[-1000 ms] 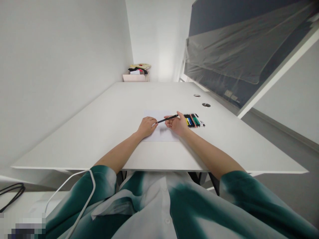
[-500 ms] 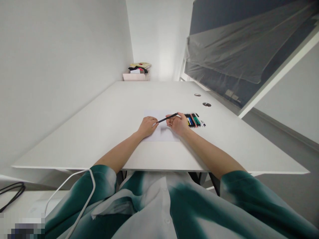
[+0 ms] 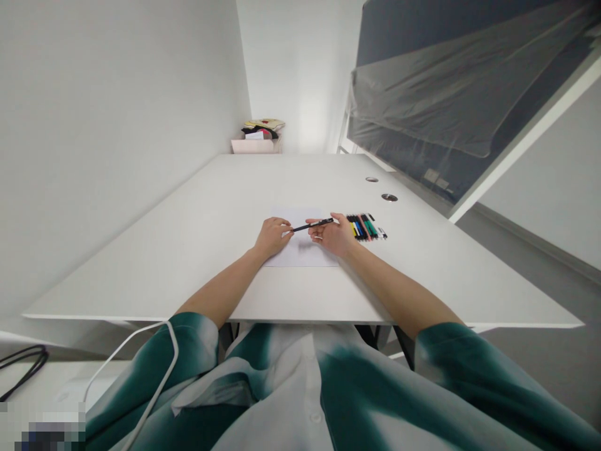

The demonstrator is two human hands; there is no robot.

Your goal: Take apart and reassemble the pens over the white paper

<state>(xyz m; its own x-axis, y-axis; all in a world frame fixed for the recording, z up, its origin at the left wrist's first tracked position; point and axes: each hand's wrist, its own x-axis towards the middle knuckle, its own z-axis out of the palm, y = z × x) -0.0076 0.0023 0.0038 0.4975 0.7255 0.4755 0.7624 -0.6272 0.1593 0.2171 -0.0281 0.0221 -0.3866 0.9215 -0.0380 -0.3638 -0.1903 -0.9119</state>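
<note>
A slim black pen (image 3: 312,225) is held slightly tilted above a white sheet of paper (image 3: 305,257). My left hand (image 3: 273,237) pinches its left end between thumb and fingertips, resting over the sheet's left side. At the pen's other end is my right hand (image 3: 337,237), palm turned up, with fingers curled under the barrel and the thumb by its right tip. Just right of that hand lies a row of several coloured pens (image 3: 362,227), black, yellow, blue, pink and green among them, partly hidden by the hand.
The white table (image 3: 164,263) stretches away to the far wall. Two round metal grommets (image 3: 389,197) sit near its right edge. A pale box (image 3: 253,145) with items stands beyond the far end. A dark, plastic-covered panel (image 3: 432,100) stands on the right. A white cable (image 3: 159,382) loops by my left sleeve.
The pen has shifted slightly left and lies flatter, its right end lower. My left hand has moved a little left, and my right hand's fingers have spread slightly along the barrel.
</note>
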